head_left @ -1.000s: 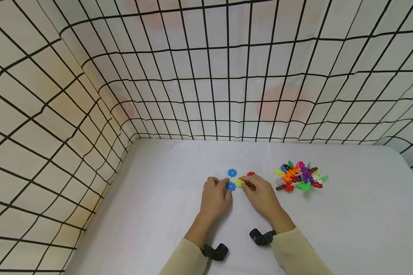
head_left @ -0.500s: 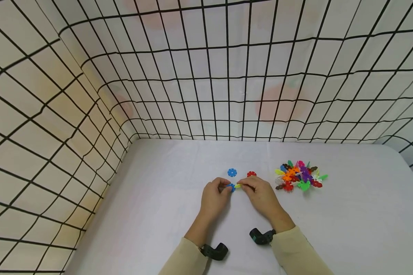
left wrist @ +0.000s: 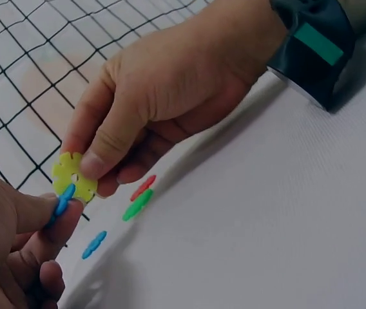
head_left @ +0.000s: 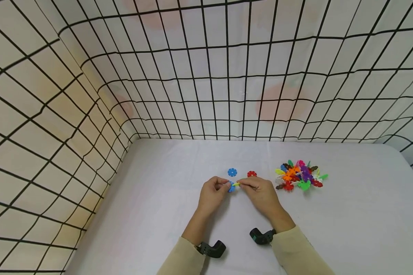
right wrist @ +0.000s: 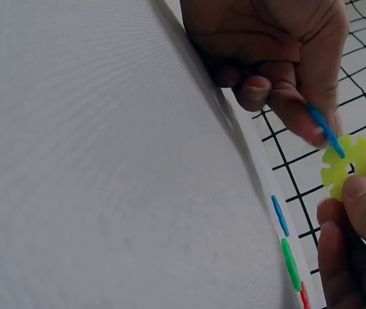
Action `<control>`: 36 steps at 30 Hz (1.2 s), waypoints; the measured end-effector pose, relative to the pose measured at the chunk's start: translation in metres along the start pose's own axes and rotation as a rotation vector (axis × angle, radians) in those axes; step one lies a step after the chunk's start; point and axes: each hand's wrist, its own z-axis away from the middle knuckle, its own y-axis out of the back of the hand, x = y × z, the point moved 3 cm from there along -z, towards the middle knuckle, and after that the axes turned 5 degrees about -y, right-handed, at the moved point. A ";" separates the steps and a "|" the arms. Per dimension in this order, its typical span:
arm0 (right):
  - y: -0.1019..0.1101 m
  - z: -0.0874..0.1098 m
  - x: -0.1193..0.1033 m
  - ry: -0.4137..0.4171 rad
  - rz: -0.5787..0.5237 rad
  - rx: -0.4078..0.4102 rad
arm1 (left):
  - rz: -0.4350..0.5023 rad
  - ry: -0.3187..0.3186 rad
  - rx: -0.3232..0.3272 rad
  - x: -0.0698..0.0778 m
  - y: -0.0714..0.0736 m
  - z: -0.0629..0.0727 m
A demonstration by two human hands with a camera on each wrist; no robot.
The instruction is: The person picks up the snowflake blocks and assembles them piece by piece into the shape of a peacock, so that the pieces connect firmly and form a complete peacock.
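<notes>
My left hand [head_left: 211,196] pinches a blue snowflake disc [left wrist: 60,205] between thumb and fingers. A yellow snowflake disc [right wrist: 352,164] with notches round its edge and a hole in its middle is pinched by my right hand [head_left: 261,194]. The discs meet edge to edge, crossing at an angle; whether a notch is seated in the other cannot be told. Beyond the hands, another blue disc [head_left: 232,172] and a red disc [head_left: 251,173] lie on the table. Both wrist views also show a green disc [left wrist: 138,205] there, hidden in the head view.
To the right on the white-covered table [head_left: 358,214] sits a pile of multicoloured snowflake discs [head_left: 297,176]. A black wire grid [head_left: 206,80] with pale cloth behind it stands along the back and left side. Each wrist wears a black camera [head_left: 261,236].
The yellow disc has moved left and been turned edge-on to the head camera, meeting the blue disc. My left fingers have tightened round the blue disc and raised it slightly.
</notes>
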 end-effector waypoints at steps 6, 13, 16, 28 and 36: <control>0.001 0.000 0.000 -0.021 0.058 0.023 | 0.120 0.031 0.045 -0.001 -0.008 0.002; 0.003 -0.002 0.007 -0.211 0.496 0.055 | 0.280 0.109 0.182 -0.003 -0.004 0.002; 0.002 -0.001 0.007 -0.268 0.565 0.010 | 0.353 0.139 0.193 -0.004 -0.002 0.001; -0.001 -0.003 0.003 -0.190 0.165 0.015 | 0.495 0.178 0.122 -0.006 -0.004 -0.001; 0.000 0.000 -0.001 -0.013 0.072 0.053 | 0.471 0.169 0.113 -0.005 -0.005 -0.001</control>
